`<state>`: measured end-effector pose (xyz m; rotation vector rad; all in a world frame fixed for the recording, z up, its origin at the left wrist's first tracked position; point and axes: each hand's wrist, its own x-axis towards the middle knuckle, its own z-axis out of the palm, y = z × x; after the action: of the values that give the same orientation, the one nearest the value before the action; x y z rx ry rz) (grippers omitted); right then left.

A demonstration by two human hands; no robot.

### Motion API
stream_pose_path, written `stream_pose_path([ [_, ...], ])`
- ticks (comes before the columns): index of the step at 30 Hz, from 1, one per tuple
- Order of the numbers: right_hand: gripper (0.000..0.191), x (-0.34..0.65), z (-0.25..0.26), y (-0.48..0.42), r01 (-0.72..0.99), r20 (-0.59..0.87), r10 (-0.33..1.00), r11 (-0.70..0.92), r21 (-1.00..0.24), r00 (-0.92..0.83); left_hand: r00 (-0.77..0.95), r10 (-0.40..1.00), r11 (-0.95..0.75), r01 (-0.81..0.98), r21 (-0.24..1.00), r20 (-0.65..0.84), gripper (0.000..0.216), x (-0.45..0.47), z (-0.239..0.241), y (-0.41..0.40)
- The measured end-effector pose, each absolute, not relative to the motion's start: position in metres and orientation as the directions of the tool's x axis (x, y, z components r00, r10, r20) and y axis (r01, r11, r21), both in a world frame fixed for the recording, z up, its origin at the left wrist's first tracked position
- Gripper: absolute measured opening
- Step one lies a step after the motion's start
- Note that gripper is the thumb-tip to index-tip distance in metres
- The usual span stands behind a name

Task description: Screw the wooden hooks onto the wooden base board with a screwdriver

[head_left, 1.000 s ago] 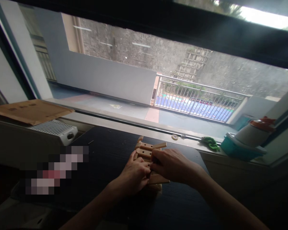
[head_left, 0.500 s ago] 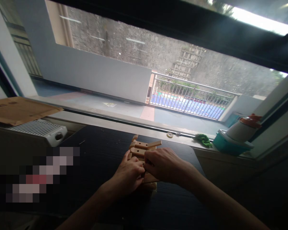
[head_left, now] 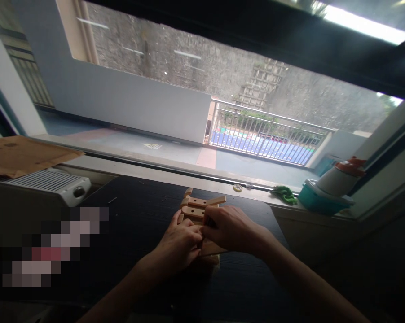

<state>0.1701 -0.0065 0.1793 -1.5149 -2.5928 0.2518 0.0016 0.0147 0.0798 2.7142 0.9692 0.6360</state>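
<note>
A small assembly of light wooden pieces (head_left: 199, 207), flat slats with holes, lies on the dark table (head_left: 138, 215) below the window. My left hand (head_left: 180, 244) is curled against its left side, fingers closed on the wood. Over its right side, my right hand (head_left: 231, 229) has its fingers pinched together where the two hands meet. Whatever small part sits between the fingertips is hidden.
A white slatted appliance (head_left: 50, 183) with brown cardboard (head_left: 24, 154) on it stands at the left. On the window sill lie a small round item (head_left: 237, 187), a green cloth (head_left: 285, 193) and a teal container with a white and orange object (head_left: 330, 190).
Both hands stay on the wooden pieces with small finger shifts; the right hand has closed in a little toward the left. The view has drifted slightly.
</note>
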Motion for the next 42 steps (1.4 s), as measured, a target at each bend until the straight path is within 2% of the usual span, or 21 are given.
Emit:
stream_pose_path([
  [3, 0.02, 0.192, 0.171, -0.01, 0.83, 0.037, 0.923, 0.363, -0.423, -0.384, 0.707, 0.643, -0.763, 0.553, 0.336, 0.296, 0.009, 0.001, 0.091, 0.01],
  [5, 0.023, 0.207, 0.162, -0.016, 0.742, 0.066, 0.957, 0.261, -0.618, -0.282, 0.707, 0.65, -0.754, 0.552, 0.357, 0.279, 0.01, 0.0, 0.101, 0.006],
  [7, 0.027, 0.22, 0.149, -0.024, 0.635, 0.066, 0.983, 0.16, -0.756, -0.17, 0.687, 0.672, -0.731, 0.558, 0.393, 0.275, 0.014, -0.004, 0.107, 0.002],
  [13, 0.042, 0.235, 0.102, -0.052, 0.34, 0.013, 0.998, -0.011, -0.94, 0.066, 0.522, 0.767, -0.642, 0.602, 0.475, 0.374, 0.057, -0.035, 0.09, -0.009],
  [17, 0.043, 0.234, 0.078, -0.06, 0.238, -0.023, 0.989, -0.057, -0.97, 0.146, 0.377, 0.84, -0.542, 0.601, 0.587, 0.39, 0.061, -0.052, 0.069, -0.015],
  [22, 0.041, 0.232, 0.07, -0.061, 0.233, -0.036, 0.985, -0.076, -0.969, 0.171, 0.312, 0.884, -0.467, 0.604, 0.646, 0.348, 0.052, -0.056, 0.059, -0.015],
  [27, 0.036, 0.233, 0.076, -0.061, 0.352, 0.01, 0.991, -0.037, -0.935, 0.131, 0.351, 0.87, -0.492, 0.606, 0.625, 0.345, 0.046, -0.054, 0.052, -0.011],
  [32, 0.029, 0.22, 0.084, -0.056, 0.519, 0.153, 0.985, 0.093, -0.85, 0.074, 0.363, 0.873, -0.486, 0.596, 0.639, 0.326, 0.046, -0.053, 0.049, -0.013],
  [37, 0.026, 0.2, 0.088, -0.049, 0.541, 0.224, 0.974, 0.165, -0.824, 0.044, 0.393, 0.87, -0.491, 0.631, 0.601, 0.299, 0.06, -0.055, 0.046, -0.014],
  [42, 0.025, 0.197, 0.088, -0.046, 0.589, 0.214, 0.977, 0.173, -0.79, -0.001, 0.374, 0.867, -0.497, 0.696, 0.518, 0.33, 0.058, -0.057, 0.042, -0.01],
])
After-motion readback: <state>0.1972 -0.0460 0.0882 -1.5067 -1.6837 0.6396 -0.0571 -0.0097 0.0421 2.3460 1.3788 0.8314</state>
